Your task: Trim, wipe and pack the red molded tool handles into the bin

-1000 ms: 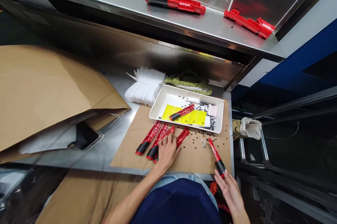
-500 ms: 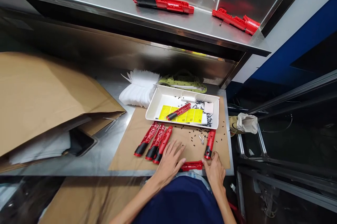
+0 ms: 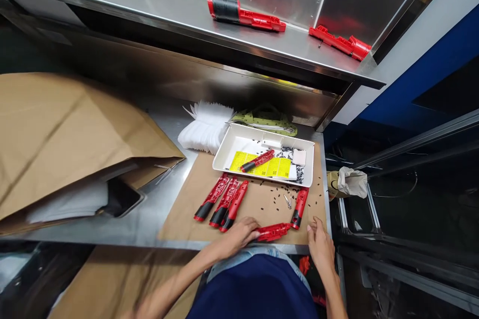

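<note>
My left hand [image 3: 239, 235] is at the front edge of the brown cardboard sheet [image 3: 179, 221], its fingers closed on the left end of a red plastic housing half [image 3: 274, 232]. My right hand [image 3: 322, 245] rests at the sheet's right front corner, fingers slightly apart, with nothing visible in it. Between the hands, a red and black housing half [image 3: 300, 208] leans toward the tray, its lower end by the held piece. Further left lie three more red and black housing halves [image 3: 229, 201]. Small black parts [image 3: 276, 195] and silver tweezers-like pieces [image 3: 287, 202] are scattered behind.
A white tray [image 3: 219, 161] holds yellow label sheets [image 3: 262, 165], another housing half and black bits. White foam sheets [image 3: 205, 129] and a green pouch [image 3: 265, 119] stand behind it. A large cardboard box [image 3: 82, 139] is at left. Red housings [image 3: 262, 20] lie on the metal shelf.
My left hand has drawn down from beside the three housings to the front housing, which now tilts slightly. My right hand has moved right, away from the housings. The view has shifted slightly.
</note>
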### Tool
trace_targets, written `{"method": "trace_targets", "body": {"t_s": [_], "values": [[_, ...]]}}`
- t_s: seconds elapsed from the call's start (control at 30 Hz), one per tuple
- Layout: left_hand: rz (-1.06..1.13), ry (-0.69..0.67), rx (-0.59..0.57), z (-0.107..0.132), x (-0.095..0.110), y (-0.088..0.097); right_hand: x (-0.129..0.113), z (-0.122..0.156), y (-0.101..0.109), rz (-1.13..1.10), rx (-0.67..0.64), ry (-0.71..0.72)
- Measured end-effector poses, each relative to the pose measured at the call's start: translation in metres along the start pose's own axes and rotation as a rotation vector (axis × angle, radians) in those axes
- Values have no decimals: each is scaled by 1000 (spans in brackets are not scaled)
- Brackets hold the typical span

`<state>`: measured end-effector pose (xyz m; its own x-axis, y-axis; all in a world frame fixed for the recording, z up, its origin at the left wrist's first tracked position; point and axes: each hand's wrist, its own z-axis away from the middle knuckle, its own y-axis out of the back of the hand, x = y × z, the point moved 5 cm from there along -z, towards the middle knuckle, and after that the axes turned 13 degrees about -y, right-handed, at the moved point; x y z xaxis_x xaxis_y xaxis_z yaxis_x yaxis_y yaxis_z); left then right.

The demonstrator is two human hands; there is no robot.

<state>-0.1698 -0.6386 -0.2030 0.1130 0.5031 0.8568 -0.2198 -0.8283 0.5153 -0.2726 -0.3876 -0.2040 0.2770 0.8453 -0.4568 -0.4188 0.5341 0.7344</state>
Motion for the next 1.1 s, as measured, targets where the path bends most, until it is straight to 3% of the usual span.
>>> {"method": "trace_targets", "body": {"t_s": [0.17, 0.27, 0.33, 0.43, 0.57, 0.67, 0.77, 0.83, 0.9, 0.97, 1.1], "values": [[476, 176, 18, 1, 33, 13, -50, 25, 43, -329, -102, 216], [1054, 290, 150, -17, 60, 9, -93, 35, 68, -514, -169, 343], [1406, 332, 179, -33, 78, 5, -117, 36, 80, -558, -236, 394], [1599, 342, 115, -52, 96, 3, -137, 29, 91, -640, -368, 376], [1763, 317, 29, -59, 104, 2, -142, 18, 96, -812, -479, 268], [1799, 110, 150, -57, 108, 8, -135, 16, 88, -994, -420, 185], [1489, -113, 461, -56, 106, 19, -118, 26, 65, -1127, -326, 77], [1213, -125, 643, -56, 104, 27, -107, 41, 45, -1053, -422, 44], [1086, -71, 765, -57, 104, 37, -97, 57, 33, -836, -632, 60], [1119, -19, 745, -60, 106, 47, -89, 66, 43, -611, -675, 136], [1315, 95, 323, -58, 120, 48, -109, 65, 108, -404, -281, 413]]}}
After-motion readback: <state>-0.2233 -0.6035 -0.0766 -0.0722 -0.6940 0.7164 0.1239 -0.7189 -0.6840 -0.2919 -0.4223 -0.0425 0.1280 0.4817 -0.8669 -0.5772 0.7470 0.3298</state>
